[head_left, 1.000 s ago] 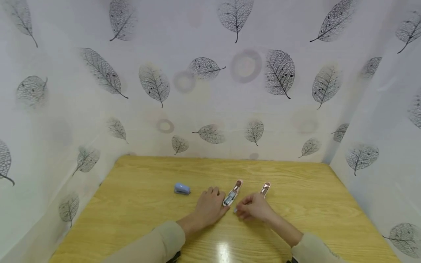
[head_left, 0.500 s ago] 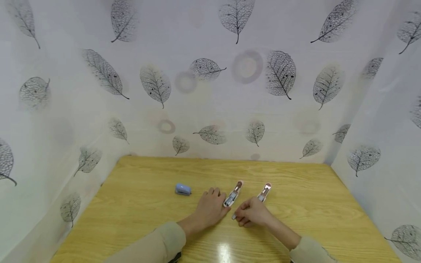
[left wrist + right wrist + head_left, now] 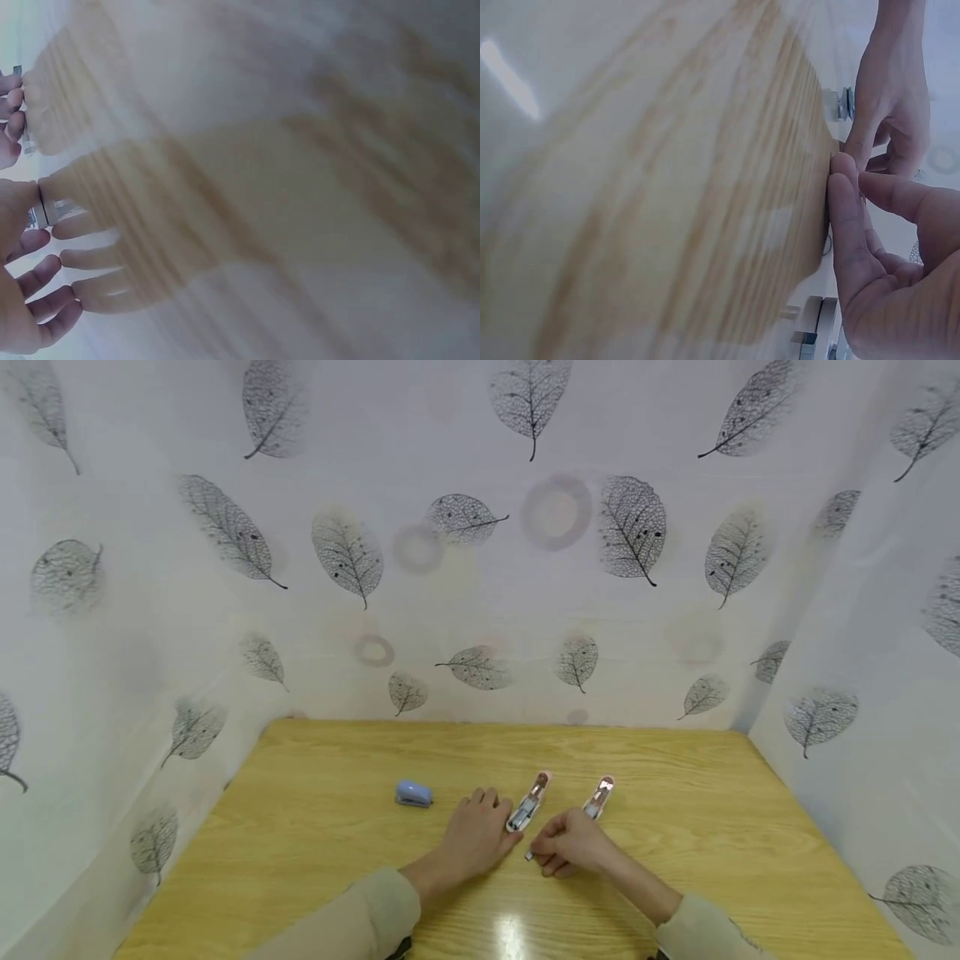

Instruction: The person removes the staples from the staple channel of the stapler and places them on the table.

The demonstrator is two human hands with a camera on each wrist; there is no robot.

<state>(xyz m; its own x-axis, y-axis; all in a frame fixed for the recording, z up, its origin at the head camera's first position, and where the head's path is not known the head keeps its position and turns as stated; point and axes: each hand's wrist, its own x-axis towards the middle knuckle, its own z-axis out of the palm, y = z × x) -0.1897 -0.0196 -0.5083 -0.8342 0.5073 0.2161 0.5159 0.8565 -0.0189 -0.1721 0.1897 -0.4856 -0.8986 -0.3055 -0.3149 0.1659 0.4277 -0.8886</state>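
In the head view, my left hand (image 3: 475, 832) rests on the table with thumb and index finger at the near end of a pinkish-white stapler (image 3: 528, 806), which they hold. The stapler is spread out with its metal inside facing up. My right hand (image 3: 573, 842), just right of it, pinches a small silvery strip of staples (image 3: 528, 856) between thumb and fingertips. The right wrist view shows those fingertips (image 3: 844, 176) close together, mostly hiding the strip. A second pinkish-white stapler (image 3: 602, 795) lies beyond the right hand, partly covered by it.
A small blue stapler (image 3: 413, 793) sits on the wooden table (image 3: 322, 877), left of the left hand. Leaf-patterned white sheeting (image 3: 480, 602) walls in the table at the back and both sides.
My right hand has come slightly nearer and to the left, and the staple strip shows more clearly at its fingertips. The left hand and the stapler have stayed in place.
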